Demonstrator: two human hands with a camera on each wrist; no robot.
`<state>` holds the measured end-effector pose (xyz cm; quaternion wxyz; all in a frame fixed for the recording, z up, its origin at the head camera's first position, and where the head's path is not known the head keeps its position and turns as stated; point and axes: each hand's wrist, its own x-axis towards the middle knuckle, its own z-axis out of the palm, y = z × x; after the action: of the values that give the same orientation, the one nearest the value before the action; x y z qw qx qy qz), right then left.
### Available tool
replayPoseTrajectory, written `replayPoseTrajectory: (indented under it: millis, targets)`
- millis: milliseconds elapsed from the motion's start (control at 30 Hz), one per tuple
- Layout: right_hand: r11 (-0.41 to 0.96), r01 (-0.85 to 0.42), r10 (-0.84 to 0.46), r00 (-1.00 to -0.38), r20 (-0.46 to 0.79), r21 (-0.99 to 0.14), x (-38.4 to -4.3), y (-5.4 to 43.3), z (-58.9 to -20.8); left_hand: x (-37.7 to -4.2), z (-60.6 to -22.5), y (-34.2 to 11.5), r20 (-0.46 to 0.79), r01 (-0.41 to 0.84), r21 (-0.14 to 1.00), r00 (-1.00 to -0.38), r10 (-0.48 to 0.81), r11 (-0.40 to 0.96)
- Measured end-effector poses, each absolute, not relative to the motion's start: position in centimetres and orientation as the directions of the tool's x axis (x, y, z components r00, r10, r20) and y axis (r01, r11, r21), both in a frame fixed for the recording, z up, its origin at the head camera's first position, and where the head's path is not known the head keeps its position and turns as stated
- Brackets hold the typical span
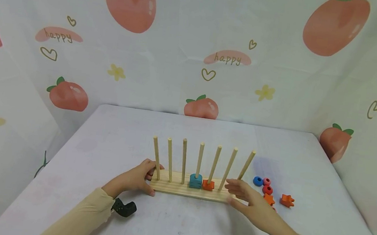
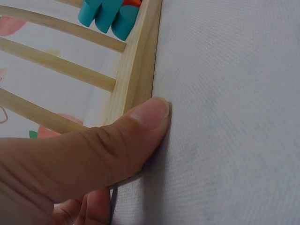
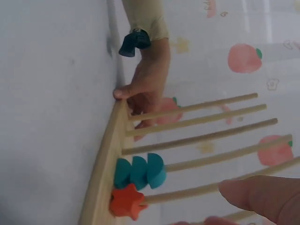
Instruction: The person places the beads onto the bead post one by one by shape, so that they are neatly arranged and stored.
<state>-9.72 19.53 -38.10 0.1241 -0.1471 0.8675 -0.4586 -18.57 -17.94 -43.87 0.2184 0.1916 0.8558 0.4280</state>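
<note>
A wooden peg board (image 1: 179,189) with several upright pegs lies across the table. Three teal half-round pieces (image 3: 136,172) are stacked on the middle peg, and an orange star bead (image 3: 127,201) sits on the peg to their right. My left hand (image 1: 136,178) grips the board's left end, with the thumb (image 2: 150,114) along its front edge and the other fingers behind, partly hidden. Over the board's right end is my right hand (image 1: 252,203), fingers extended and thumb apart from them, holding nothing. In the right wrist view its thumb (image 3: 255,194) stands away from the base.
Right of the board lie loose beads: a blue bead (image 1: 257,181), a pink bead (image 1: 267,181), a red bead (image 1: 267,189) and two orange stars, the outer star (image 1: 287,200) lying apart. A patterned cloth (image 1: 167,60) hangs behind the white-covered table (image 1: 175,225).
</note>
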Motion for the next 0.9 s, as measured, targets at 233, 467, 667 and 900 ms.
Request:
replayPoseTrajectory:
  millis: [233, 467, 667, 900]
  targets:
    - [0.553, -0.238, -0.317, -0.946, 0.063, -0.799, -9.5, 22.1, -37.2, -18.5, -43.8, -17.9, -0.205, 0.156, 0.799, -0.837, 0.507, 0.580]
    - [0.633, -0.285, -0.232, -0.957, 0.175, -0.720, -10.4, 24.4, -38.2, -18.4, -43.7, -17.9, -0.208, 0.150, 0.802, -0.837, 0.505, 0.579]
    - [0.693, -0.235, -0.166, -0.972, 0.166, -0.681, -11.1, 26.5, -39.1, -18.4, -43.8, -17.9, -0.208, 0.147, 0.806, -0.836, 0.508, 0.573]
    - [0.744, -0.116, -0.079, -0.993, 0.085, -0.658, -12.2, 29.7, -39.5, -18.5, -43.8, -17.9, -0.209, 0.147, 0.803, -0.837, 0.505, 0.577]
